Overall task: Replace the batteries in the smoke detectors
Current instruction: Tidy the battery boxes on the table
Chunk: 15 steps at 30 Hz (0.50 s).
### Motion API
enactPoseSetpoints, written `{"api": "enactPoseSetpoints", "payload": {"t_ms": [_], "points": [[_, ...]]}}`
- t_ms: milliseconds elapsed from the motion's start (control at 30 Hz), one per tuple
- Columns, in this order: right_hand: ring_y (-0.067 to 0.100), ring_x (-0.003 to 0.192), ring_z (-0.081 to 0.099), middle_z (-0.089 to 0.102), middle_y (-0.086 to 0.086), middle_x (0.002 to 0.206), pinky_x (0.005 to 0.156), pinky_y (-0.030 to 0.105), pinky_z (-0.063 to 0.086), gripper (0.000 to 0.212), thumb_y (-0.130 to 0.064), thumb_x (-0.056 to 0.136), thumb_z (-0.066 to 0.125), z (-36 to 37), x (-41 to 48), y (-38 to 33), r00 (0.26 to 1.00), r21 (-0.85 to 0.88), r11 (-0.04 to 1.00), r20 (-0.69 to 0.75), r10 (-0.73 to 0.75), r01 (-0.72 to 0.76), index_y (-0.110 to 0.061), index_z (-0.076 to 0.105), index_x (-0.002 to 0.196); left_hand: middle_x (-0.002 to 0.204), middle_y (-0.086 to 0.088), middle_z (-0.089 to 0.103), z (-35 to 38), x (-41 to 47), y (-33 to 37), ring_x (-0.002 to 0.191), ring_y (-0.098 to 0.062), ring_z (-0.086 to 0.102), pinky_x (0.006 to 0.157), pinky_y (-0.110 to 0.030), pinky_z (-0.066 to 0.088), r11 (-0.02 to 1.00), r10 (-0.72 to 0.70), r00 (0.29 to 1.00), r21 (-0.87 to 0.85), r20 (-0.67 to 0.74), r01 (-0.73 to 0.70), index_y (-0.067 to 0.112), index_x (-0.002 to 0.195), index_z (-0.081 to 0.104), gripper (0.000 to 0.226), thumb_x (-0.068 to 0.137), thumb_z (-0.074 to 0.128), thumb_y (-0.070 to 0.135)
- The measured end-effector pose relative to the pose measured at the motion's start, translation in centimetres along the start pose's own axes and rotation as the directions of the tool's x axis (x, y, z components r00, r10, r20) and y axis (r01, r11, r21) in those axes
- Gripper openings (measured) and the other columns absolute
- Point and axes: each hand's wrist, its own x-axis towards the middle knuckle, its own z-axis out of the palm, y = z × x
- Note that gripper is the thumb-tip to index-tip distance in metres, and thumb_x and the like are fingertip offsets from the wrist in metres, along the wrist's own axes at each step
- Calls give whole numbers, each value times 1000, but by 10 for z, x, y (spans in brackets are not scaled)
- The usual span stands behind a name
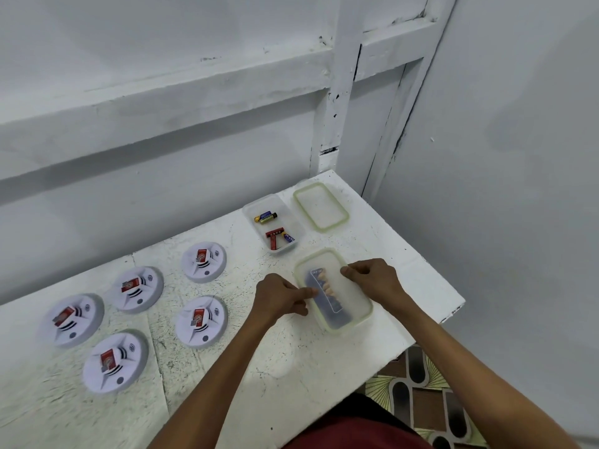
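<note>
The bench (291,361) carries five smoke detectors (201,321) at left and, well apart at right, a lidded box (355,298) whose long axis runs away from the person. The left hand (280,298) and right hand (372,280) flank it, fingers (348,272) curled on its opposite long edges; a battery pack (327,293), I think, lies inside.

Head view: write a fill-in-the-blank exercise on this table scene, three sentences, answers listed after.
1. ____ smoke detectors lie on the white table.
2. The left hand and the right hand both grip the near container, whose lid is ____.
3. The open container holds loose ____.

Missing words: five; on; batteries.
</note>
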Motion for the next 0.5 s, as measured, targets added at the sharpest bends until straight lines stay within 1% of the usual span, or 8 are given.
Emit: {"api": "enactPoseSetpoints", "payload": {"t_ms": [67, 100, 200, 233, 300, 367, 433, 500], "points": [[2, 88, 67, 76, -12, 91, 79, 23, 52, 24, -43, 80, 78, -1, -1, 0, 999, 8, 1000, -49, -10, 10, -21, 81, 91, 66, -12, 75, 2, 1, 1, 64, -15, 75, 68, -15, 56, 1000, 15, 1000, 24, 0, -15, -3, 73, 79, 34, 76, 89, 30], [0, 86, 67, 76, -14, 88, 77, 21, 52, 23, -43, 78, 80, -1, -2, -1, 998, 35, 999, -56, 8, -6, -23, 81, 87, 68, -14, 75, 2, 2, 1, 66, -19, 76, 73, -20, 59, 1000, 0, 1000, 9, 5, 0, -4, 74, 78, 32, 75, 90, 26], [6, 86, 69, 76, -12, 85, 75, 25, 56, 23, -44, 75, 83, -3, 2, 1, 999, 100, 994, -12, 51, -50, -23, 81, 84, 78, -29, 74, -3, 9, 1, 79, -42, 76, 81, -42, 64, 989, -53, 995, -133, 87, 64, -16, 81, 74, 30, 73, 90, 8], [12, 87, 70, 77, -10, 86, 77, 29, 59, 23, -43, 74, 84, -5, 4, 3, 998, 124, 991, 16, 57, -58, -22, 81, 84, 80, -31, 73, -4, 9, 4, 82, -45, 75, 79, -42, 64, 985, -59, 992, -154, 113, 76, -17, 83, 73, 30, 74, 89, 6], [22, 90, 72, 77, -5, 90, 78, 36, 61, 23, -41, 76, 83, -9, 7, 4, 995, 174, 982, 73, 67, -79, -21, 80, 88, 80, -28, 74, -4, 6, 7, 81, -41, 76, 70, -32, 63, 991, -60, 988, -109, 140, 76, -15, 83, 74, 29, 77, 88, 10], [22, 95, 70, 75, -4, 96, 77, 34, 60, 27, -43, 82, 78, -12, 7, 2, 993, 91, 996, 119, 9, -20, -23, 77, 99, 80, -23, 76, -7, 4, 13, 77, -32, 77, 62, -24, 60, 996, -90, 985, 12, 150, 90, -10, 88, 75, 34, 79, 88, 20], [14, 100, 67, 69, -8, 109, 81, 29, 58, 47, -52, 82, 74, -17, 5, -2, 970, -86, 991, 231, -80, 102, -31, 64, 123, 92, -18, 75, -8, 7, 18, 74, -29, 78, 60, -28, 61, 988, -115, 987, 120, 115, 101, -5, 103, 68, 51, 74, 92, 30], [6, 110, 61, 56, -12, 131, 90, 25, 53, 87, -55, 74, 80, -25, 0, -5, 901, -182, 961, 419, -115, 207, -40, 34, 147, 109, -11, 64, -8, 9, 21, 79, -27, 75, 61, -32, 61, 970, -5, 999, 244, 33, -4, 4, 120, 48, 78, 67, 96, 35]]}}
